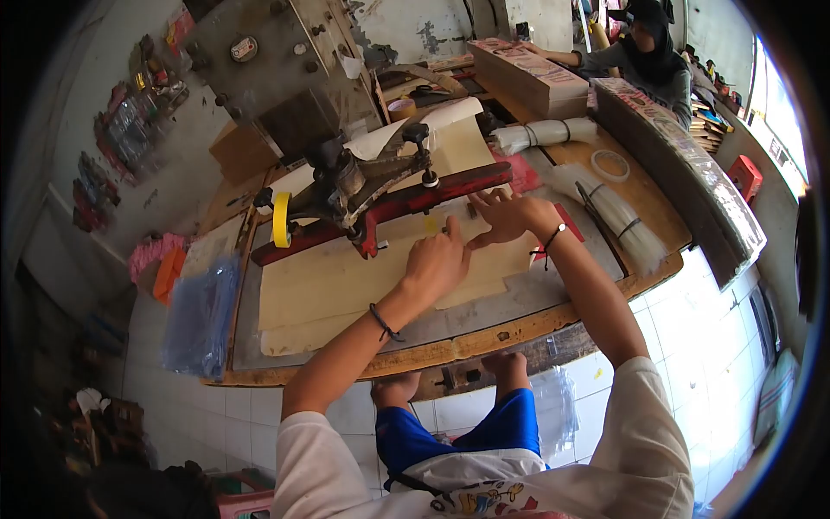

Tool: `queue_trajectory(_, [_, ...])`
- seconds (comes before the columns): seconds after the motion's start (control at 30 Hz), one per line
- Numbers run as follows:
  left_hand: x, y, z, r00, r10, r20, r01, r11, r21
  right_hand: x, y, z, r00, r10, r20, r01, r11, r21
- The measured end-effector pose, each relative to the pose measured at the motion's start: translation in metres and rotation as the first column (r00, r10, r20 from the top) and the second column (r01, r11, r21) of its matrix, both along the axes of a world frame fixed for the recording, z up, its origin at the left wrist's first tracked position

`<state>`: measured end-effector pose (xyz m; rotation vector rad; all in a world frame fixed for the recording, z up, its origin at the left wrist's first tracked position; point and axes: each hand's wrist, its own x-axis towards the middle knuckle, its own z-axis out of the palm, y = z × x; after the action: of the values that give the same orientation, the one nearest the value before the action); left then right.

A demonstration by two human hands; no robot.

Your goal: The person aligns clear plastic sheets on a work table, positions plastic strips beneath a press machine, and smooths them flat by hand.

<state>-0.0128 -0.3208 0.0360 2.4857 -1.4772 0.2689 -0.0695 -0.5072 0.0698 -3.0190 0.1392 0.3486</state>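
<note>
My left hand [439, 264] is closed over the cream sheet [337, 290] on the worktable, its thumb side up; whatever its fingers pinch is hidden. Beside it, my right hand [510, 218] lies with fingers spread near the right end of the red bar [406, 208]. The two hands almost touch. The bar belongs to a press-like machine [350, 182] with black knobs, standing across the sheet. A yellow tape roll [281, 220] hangs at the machine's left end. A small yellow patch [430, 223] shows between the bar and my hands.
Clear plastic sleeves [201, 311] drape over the table's left edge. Bundled clear plastic [609, 212], a white tape ring [610, 165] and long stacks of printed packs [683, 164] lie to the right. A co-worker [644, 60] sits behind the stacks. The wooden table edge [458, 348] runs before me.
</note>
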Motion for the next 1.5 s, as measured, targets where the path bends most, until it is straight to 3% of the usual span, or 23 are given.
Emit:
queue_trajectory(0.2, [0.006, 0.0, -0.006, 1.0, 0.001, 0.016, -0.001, 1.0, -0.022, 0.013, -0.004, -0.017, 0.997, 0.08, -0.012, -0.08, 0.989, -0.126])
queue_trajectory(0.37, [0.004, -0.001, -0.002, 0.998, -0.002, -0.063, 0.001, 1.0, -0.007, 0.01, 0.0, -0.011, 0.997, 0.061, -0.05, -0.064, 0.995, -0.073])
queue_trajectory(0.53, [0.004, 0.0, -0.009, 1.0, -0.013, 0.013, 0.013, 1.0, 0.019, 0.004, 0.007, -0.009, 0.997, 0.063, -0.048, -0.067, 0.993, -0.098])
queue_trajectory(0.63, [0.0, 0.002, -0.002, 0.995, -0.079, 0.057, 0.074, 0.994, 0.084, 0.004, 0.017, -0.001, 0.988, 0.057, -0.143, -0.073, 0.991, -0.11])
queue_trajectory(0.67, [-0.004, 0.006, -0.002, 0.993, -0.101, 0.065, 0.093, 0.988, 0.121, 0.0, 0.018, 0.0, 0.993, 0.09, -0.078, -0.1, 0.985, -0.143])
queue_trajectory(0.77, [-0.015, 0.01, -0.001, 0.991, -0.12, 0.053, 0.113, 0.986, 0.126, -0.007, 0.015, 0.027, 0.972, 0.009, -0.234, -0.001, 0.999, 0.032])
queue_trajectory(0.8, [-0.018, 0.01, 0.0, 0.989, -0.137, 0.05, 0.131, 0.984, 0.117, -0.01, 0.008, 0.023, 0.993, -0.005, -0.117, 0.011, 0.999, 0.049])
queue_trajectory(0.9, [-0.021, 0.007, 0.001, 0.987, -0.16, 0.018, 0.157, 0.982, 0.102, -0.009, -0.013, 0.027, 0.996, 0.004, -0.092, 0.008, 0.991, 0.131])
queue_trajectory(0.93, [-0.021, 0.008, 0.002, 0.987, -0.163, 0.0, 0.162, 0.982, 0.094, -0.013, -0.017, 0.024, 1.0, 0.012, -0.005, -0.011, 0.993, 0.121])
queue_trajectory(1.27, [-0.024, 0.003, 0.0, 0.995, -0.097, -0.004, 0.098, 0.993, 0.069, -0.003, -0.011, 0.023, 0.968, 0.116, -0.223, -0.054, 0.962, 0.266])
queue_trajectory(1.5, [-0.026, 0.0, 0.001, 0.998, -0.065, -0.027, 0.067, 0.996, 0.062, -0.003, -0.005, 0.028, 0.958, 0.105, -0.267, -0.039, 0.969, 0.243])
